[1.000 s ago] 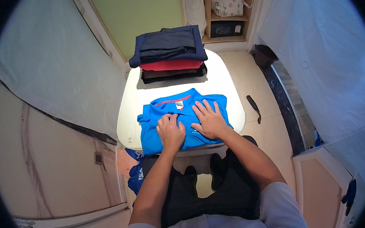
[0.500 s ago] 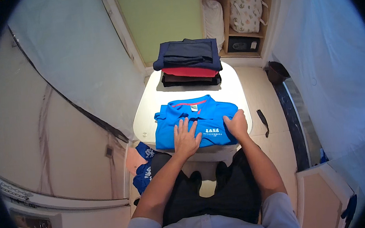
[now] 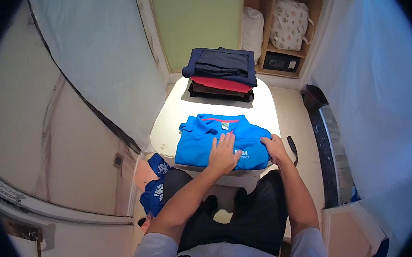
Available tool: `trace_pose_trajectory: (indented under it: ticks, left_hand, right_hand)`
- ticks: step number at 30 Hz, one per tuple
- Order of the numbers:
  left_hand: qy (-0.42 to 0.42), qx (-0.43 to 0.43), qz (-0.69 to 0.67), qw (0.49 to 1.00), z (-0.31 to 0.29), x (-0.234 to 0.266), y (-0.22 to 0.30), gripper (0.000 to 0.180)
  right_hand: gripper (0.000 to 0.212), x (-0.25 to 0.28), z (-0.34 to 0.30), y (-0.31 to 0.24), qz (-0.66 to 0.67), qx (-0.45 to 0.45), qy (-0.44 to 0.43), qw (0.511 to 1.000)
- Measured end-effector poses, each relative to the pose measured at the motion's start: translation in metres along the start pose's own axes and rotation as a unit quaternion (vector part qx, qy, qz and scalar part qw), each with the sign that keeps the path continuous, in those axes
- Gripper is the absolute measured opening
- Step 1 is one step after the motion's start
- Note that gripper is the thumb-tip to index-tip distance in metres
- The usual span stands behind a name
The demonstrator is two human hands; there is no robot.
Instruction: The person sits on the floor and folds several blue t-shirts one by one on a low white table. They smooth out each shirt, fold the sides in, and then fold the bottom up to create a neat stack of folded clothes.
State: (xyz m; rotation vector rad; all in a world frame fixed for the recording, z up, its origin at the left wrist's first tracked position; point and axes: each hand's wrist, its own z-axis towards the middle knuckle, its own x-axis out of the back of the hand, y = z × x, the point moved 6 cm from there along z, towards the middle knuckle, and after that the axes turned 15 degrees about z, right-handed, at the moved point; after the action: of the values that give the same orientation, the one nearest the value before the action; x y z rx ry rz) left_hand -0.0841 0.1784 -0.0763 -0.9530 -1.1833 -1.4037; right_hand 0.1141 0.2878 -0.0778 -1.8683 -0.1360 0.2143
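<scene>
A blue polo shirt (image 3: pixel 193 147) with a red inner collar band lies folded on the white table (image 3: pixel 164 129), its collar turned away from me. My left hand (image 3: pixel 224 154) rests flat on the shirt front, fingers stretched out and partly covering the white print on the chest. At the shirt's right edge, my right hand (image 3: pixel 275 148) has its thumb on top and its fingers curled around the fabric. Behind the shirt stands a stack of folded clothes (image 3: pixel 221 83), with dark blue on top, then red, brown and black.
Blue cloth with white print (image 3: pixel 153 196) lies low by my left knee. A black strap (image 3: pixel 292 150) is right of the table, with a dark bin (image 3: pixel 314 98) farther back. Wooden shelves (image 3: pixel 266 37) hold a patterned bag (image 3: pixel 289 23) and a black safe (image 3: pixel 281 62).
My left hand has slid to the right across the shirt, now covering part of the print. The right hand has closed on the shirt's right edge. The view has shifted slightly.
</scene>
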Motion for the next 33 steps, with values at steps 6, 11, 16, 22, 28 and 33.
trace_pose_trajectory:
  ticks: [6, 11, 16, 22, 28, 33]
  left_hand:
    - [-0.025, -0.023, 0.075, 0.997, 0.004, -0.002, 0.016, 0.07]
    - [0.006, -0.041, -0.079, 0.996, 0.002, 0.0, -0.004, 0.067]
    - [0.118, -0.087, -0.341, 0.929, -0.012, 0.026, -0.019, 0.065]
    - [0.203, 0.326, -0.127, 0.915, -0.009, 0.046, -0.159, 0.047]
    - [0.039, 0.316, -0.138, 0.938, 0.024, 0.033, -0.217, 0.036]
    - [0.084, 0.268, -0.263, 0.923, 0.051, 0.033, -0.231, 0.02]
  right_hand:
    - [0.028, -0.001, -0.005, -0.006, 0.101, 0.049, 0.02, 0.994]
    - [0.019, -0.043, -0.008, -0.031, 0.153, 0.046, 0.035, 0.987]
    - [0.022, -0.074, 0.0, -0.056, 0.171, 0.065, 0.007, 0.983]
    - [0.021, -0.082, 0.013, -0.057, 0.177, 0.079, 0.0, 0.981]
    - [0.023, -0.078, 0.018, -0.034, 0.191, 0.061, 0.021, 0.98]
    - [0.022, -0.071, 0.014, -0.034, 0.196, 0.058, 0.016, 0.979]
